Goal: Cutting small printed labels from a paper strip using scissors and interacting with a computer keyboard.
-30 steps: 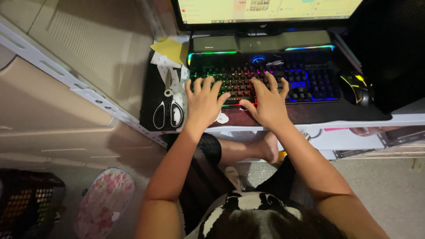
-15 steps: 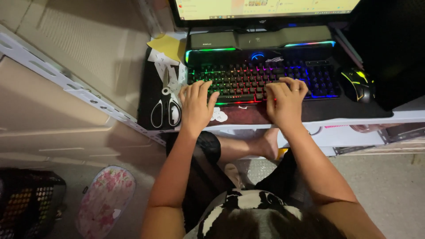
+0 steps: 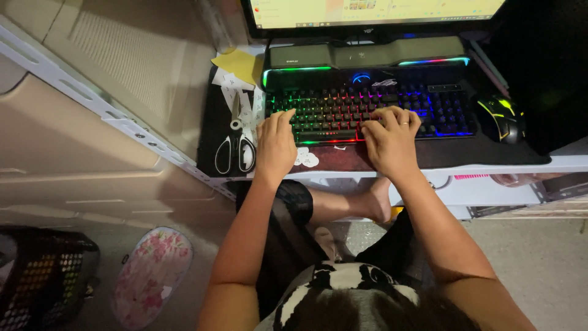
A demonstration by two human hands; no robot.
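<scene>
A: Desk, item one?
B: Backlit keyboard [image 3: 367,109], rainbow keys. Left hand [image 3: 275,144] rests on its left end, right hand [image 3: 389,140] on the middle, fingers curled on the keys.
A: Beside it?
B: Scissors [image 3: 236,147] left, black mouse [image 3: 501,118] right, monitor [image 3: 373,11] behind.
A: Floor?
B: Flowered pink cushion [image 3: 152,276], black basket [image 3: 37,285].

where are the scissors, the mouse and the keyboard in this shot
scissors [image 3: 236,150], head view, on the black handle loops
mouse [image 3: 501,117], head view, on the middle of its back
keyboard [image 3: 334,105], head view, on lit keys between the two hands
</scene>
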